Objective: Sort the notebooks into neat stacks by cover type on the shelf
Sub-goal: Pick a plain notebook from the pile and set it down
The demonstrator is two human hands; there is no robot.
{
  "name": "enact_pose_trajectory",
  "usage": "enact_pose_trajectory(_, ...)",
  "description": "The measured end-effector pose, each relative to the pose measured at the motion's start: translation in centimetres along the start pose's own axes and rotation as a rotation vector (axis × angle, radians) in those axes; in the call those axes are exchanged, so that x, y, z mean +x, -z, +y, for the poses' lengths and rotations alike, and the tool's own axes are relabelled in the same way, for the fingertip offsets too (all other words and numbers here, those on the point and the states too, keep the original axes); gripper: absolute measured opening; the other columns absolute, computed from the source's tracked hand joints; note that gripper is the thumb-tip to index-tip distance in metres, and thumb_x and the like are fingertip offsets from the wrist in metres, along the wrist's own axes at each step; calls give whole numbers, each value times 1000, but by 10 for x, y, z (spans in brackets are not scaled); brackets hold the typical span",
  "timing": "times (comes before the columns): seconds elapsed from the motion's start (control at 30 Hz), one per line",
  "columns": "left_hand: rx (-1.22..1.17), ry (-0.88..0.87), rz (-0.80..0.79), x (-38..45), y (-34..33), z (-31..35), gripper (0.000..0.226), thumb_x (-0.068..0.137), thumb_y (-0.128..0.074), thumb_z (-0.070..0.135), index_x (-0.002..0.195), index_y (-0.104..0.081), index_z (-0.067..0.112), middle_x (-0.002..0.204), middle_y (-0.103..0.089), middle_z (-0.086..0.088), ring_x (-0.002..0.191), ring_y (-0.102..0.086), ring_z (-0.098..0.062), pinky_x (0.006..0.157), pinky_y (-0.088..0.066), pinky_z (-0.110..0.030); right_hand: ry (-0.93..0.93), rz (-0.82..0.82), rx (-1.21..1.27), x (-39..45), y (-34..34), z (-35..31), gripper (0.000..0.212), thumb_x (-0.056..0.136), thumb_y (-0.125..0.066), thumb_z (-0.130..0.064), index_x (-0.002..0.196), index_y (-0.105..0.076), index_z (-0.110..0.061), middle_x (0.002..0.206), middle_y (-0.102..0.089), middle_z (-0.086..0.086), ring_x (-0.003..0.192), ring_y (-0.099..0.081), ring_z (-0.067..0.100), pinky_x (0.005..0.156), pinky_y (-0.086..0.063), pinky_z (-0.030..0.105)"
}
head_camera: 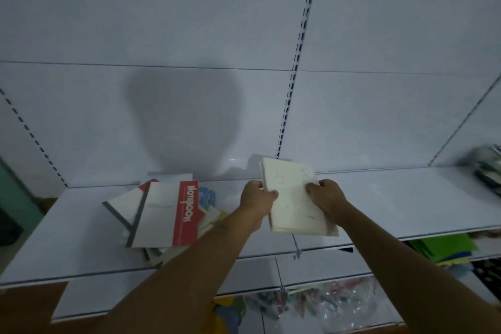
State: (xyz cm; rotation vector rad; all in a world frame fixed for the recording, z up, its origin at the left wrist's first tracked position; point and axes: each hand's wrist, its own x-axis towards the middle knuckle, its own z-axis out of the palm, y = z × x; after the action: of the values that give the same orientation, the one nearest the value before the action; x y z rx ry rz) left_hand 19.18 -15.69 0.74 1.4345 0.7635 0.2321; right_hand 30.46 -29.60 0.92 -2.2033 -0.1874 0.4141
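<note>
White shelf (379, 198) with a white back panel fills the head view. Both hands hold a cream notebook stack (294, 198) just above it: the left hand (257, 198) grips the left edge, thumb on the cover, and the right hand (329, 199) curls round the right edge. To the left, well apart, lies a loose pile (162, 214), topped by a white notebook with a red band. Something blurred, perhaps more stock, sits far right.

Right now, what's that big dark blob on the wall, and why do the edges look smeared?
Head view: the blob looks like the person's own shadow on the back panel; light is dim; items at the far right edge are blurred; shelf lines bow from the wide lens.
</note>
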Motion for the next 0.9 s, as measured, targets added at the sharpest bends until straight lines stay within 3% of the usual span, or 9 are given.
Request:
enact_pose_trajectory(0.23, 229, 40, 114, 31, -39, -24, 24, 84, -58, 2, 107, -64, -2, 106, -67, -13, 95, -64, -29, 81, -54, -35, 10, -142, 18, 49, 8, 37, 24, 88, -57, -19, 105, -61, -4, 105, -65, 12, 93, -62, 28, 77, -51, 36)
enact_pose_trajectory(0.3, 289, 51, 167, 40, -43, -27, 13, 85, -57, 2, 98, -59, 6, 95, -59, -1, 92, -58, -21, 77, -47, -29, 51, -174, -10, 66, 3, 40, 26, 88, -56, -15, 111, -59, -4, 108, -63, 13, 98, -61, 30, 83, -51, 38)
enact_pose_trajectory(0.37, 317, 75, 217, 50, -45, -32, 16, 86, -56, 0, 81, -53, 15, 92, -56, -3, 91, -55, -19, 78, -45, -27, 71, -226, -18, 82, -4, 42, 27, 88, -56, -11, 113, -58, -2, 110, -63, 15, 101, -61, 33, 89, -52, 43)
enact_pose_trajectory(0.43, 300, 121, 263, 58, -44, -40, 18, 85, -56, -2, 94, -60, 13, 106, -60, -11, 97, -59, -24, 86, -49, -30, 60, -274, 15, 95, -14, 45, 28, 89, -57, -11, 115, -57, -1, 113, -63, 17, 100, -61, 34, 89, -52, 45)
enact_pose_trajectory(0.5, 334, 127, 312, 65, -44, -49, 39, 85, -57, 1, 123, -55, 6, 122, -58, -12, 109, -58, -26, 89, -47, -29, 63, -294, 18, 106, -26, 49, 31, 89, -58, -12, 118, -56, -2, 115, -62, 17, 101, -61, 33, 89, -52, 44)
enact_pose_trajectory(0.53, 360, 123, 330, 67, -43, -52, 43, 85, -57, 1, 127, -52, 6, 126, -58, -12, 111, -57, -25, 88, -46, -27, 70, -303, -1, 110, -31, 52, 32, 89, -58, -13, 119, -55, -2, 116, -62, 16, 102, -60, 32, 88, -52, 42)
enact_pose_trajectory(0.63, 400, 124, 371, 74, -45, -60, 41, 84, -56, 3, 125, -53, 7, 124, -60, -12, 108, -58, -24, 79, -44, -23, 85, -317, -70, 119, -46, 61, 32, 89, -59, -14, 119, -54, -4, 117, -61, 14, 99, -57, 27, 79, -47, 31)
enact_pose_trajectory(0.73, 456, 108, 372, 85, -45, -61, 39, 84, -60, 10, 122, -54, 6, 120, -63, -12, 103, -60, -21, 74, -42, -21, 106, -313, -93, 130, -57, 64, 31, 90, -58, -15, 119, -57, -5, 117, -62, 13, 103, -59, 29, 79, -45, 28)
enact_pose_trajectory(0.9, 537, 101, 362, 101, -39, -61, 43, 85, -60, 16, 126, -50, 4, 120, -61, -12, 105, -59, -23, 77, -45, -24, 173, -283, -222, 140, -67, 53, 26, 90, -59, -15, 111, -63, -1, 109, -67, 15, 99, -62, 30, 75, -44, 25)
